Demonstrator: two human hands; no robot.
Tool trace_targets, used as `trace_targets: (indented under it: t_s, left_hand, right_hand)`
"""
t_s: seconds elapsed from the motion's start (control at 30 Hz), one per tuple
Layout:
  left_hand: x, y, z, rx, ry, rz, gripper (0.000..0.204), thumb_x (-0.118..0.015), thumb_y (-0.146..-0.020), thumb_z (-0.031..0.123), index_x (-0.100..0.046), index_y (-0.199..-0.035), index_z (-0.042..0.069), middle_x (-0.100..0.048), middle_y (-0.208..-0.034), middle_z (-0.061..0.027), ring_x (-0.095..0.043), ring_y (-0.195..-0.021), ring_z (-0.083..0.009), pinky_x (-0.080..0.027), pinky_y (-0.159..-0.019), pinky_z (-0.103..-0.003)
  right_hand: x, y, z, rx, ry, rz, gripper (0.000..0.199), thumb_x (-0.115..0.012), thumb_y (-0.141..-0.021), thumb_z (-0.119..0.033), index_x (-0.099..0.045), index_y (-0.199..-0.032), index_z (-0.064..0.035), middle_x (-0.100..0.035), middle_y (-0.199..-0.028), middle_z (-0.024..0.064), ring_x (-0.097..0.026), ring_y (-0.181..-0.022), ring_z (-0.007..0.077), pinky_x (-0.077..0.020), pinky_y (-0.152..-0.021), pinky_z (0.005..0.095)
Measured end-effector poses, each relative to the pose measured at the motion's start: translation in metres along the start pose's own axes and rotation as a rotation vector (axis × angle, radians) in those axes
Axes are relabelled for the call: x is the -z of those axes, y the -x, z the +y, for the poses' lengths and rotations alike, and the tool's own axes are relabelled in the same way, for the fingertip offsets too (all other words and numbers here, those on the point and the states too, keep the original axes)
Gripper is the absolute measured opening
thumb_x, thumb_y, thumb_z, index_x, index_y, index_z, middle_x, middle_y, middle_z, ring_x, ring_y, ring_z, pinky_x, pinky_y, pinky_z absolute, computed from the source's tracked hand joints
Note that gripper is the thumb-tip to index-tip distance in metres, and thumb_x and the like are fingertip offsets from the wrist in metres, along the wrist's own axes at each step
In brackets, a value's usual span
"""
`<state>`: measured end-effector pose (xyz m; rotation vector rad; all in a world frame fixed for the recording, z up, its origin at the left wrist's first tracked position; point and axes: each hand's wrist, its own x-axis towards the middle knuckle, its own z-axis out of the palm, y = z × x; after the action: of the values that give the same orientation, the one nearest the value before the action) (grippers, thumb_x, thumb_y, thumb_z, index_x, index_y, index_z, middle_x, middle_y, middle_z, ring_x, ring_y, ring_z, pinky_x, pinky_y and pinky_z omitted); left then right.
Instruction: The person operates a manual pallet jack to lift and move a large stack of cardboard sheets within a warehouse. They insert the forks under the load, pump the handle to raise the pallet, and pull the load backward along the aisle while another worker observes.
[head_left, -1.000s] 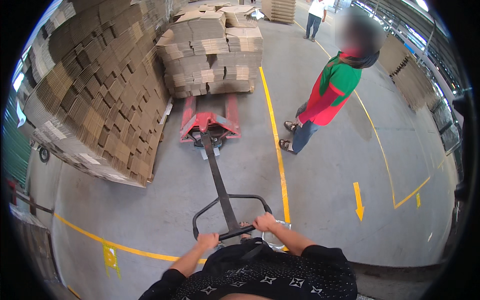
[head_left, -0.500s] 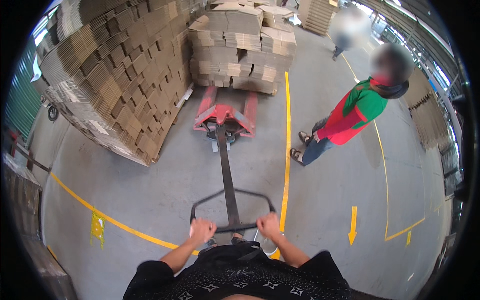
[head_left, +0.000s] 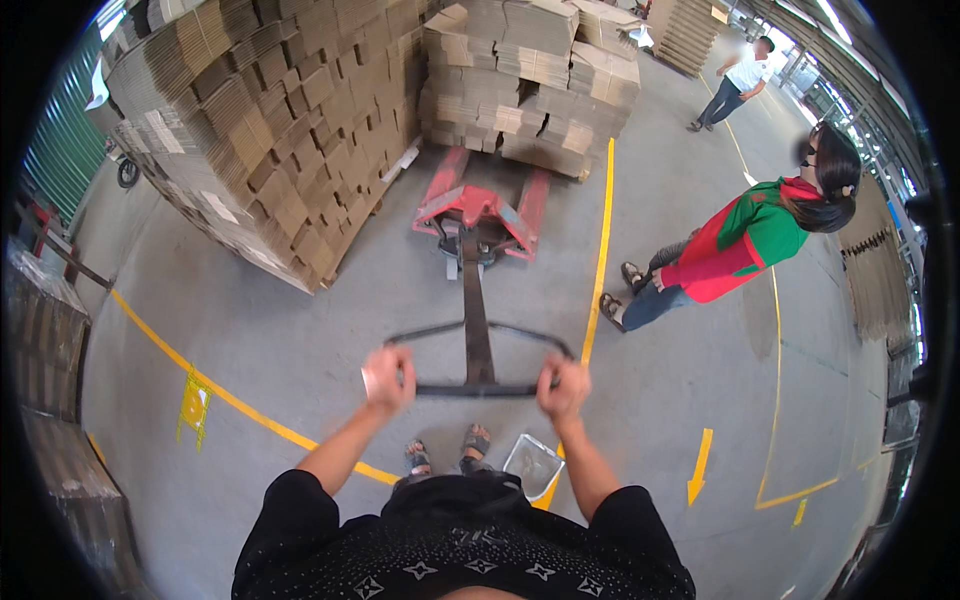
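Observation:
My left hand is wrapped round the left side of a pallet jack's black loop handle. Round the right side of the same handle, my right hand is closed. Both arms reach forward, and the dark shaft runs away from me to the red pallet jack. Its two forks point to the far cardboard stack, their far ends at its base; whether they reach beneath it I cannot tell. My sandalled feet stand behind the handle.
A tall stack of flattened cardboard rises at the left. A person in a red and green top stands at the right, beyond a yellow floor line. Farther off is a person in white. A pale bin sits by my feet.
The handle has moved forward, away from my body, with both hands still on it. My feet and the bin show more fully. My view has shifted, and the far person has changed stance.

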<state>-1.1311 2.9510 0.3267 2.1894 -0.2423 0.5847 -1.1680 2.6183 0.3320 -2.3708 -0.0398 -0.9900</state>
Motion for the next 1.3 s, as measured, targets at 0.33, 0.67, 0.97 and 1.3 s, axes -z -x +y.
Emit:
trace_targets:
  t_s: [0.33, 0.67, 0.97, 1.3]
  left_hand:
    - [0.007, -0.006, -0.003, 0.218, -0.404, -1.129, 0.057, -0.036, -0.099, 0.049, -0.075, -0.1, 0.009, -0.075, -0.097, -0.0186, -0.073, -0.092, -0.0364, -0.053, -0.086, -0.054]
    - [-0.008, 0.102, 0.005, 0.195, -0.493, -0.927, 0.035, -0.051, -0.094, 0.037, -0.075, -0.09, 0.011, -0.072, -0.086, -0.0152, -0.068, -0.082, -0.0372, -0.051, -0.083, -0.054]
    - [0.005, -0.045, -0.007, 0.112, -0.298, -0.773, 0.032, -0.054, -0.095, 0.037, -0.071, -0.101, 0.012, -0.074, -0.085, -0.0114, -0.073, -0.078, -0.0371, -0.057, -0.075, -0.048]
    - [-0.01, 0.13, -0.008, 0.165, -0.602, -1.386, 0.05, -0.038, -0.097, 0.042, -0.075, -0.109, 0.01, -0.074, -0.113, -0.0157, -0.068, -0.11, -0.0376, -0.047, -0.099, -0.054]
  right_hand:
    - [0.014, 0.014, 0.018, -0.173, 0.171, -0.83, 0.03, -0.061, -0.093, -0.038, -0.077, -0.09, -0.0116, -0.074, -0.08, 0.0159, -0.072, -0.079, 0.0371, -0.0561, -0.069, 0.0497]
    - [0.024, 0.092, 0.006, -0.019, 0.186, -0.69, 0.02, -0.064, -0.087, -0.027, -0.073, -0.087, -0.0087, -0.07, -0.074, 0.0132, -0.068, -0.072, 0.0319, -0.0504, -0.07, 0.0445]
    - [0.003, -0.053, 0.017, -0.188, 0.183, -0.867, 0.035, -0.057, -0.094, -0.041, -0.077, -0.096, -0.0116, -0.074, -0.079, 0.0146, -0.071, -0.078, 0.0395, -0.0568, -0.073, 0.0506]
    - [0.018, 0.13, 0.005, -0.063, 0.335, -1.392, 0.048, -0.049, -0.096, -0.047, -0.078, -0.087, -0.0098, -0.075, -0.082, 0.0149, -0.072, -0.083, 0.0366, -0.0539, -0.076, 0.0499]
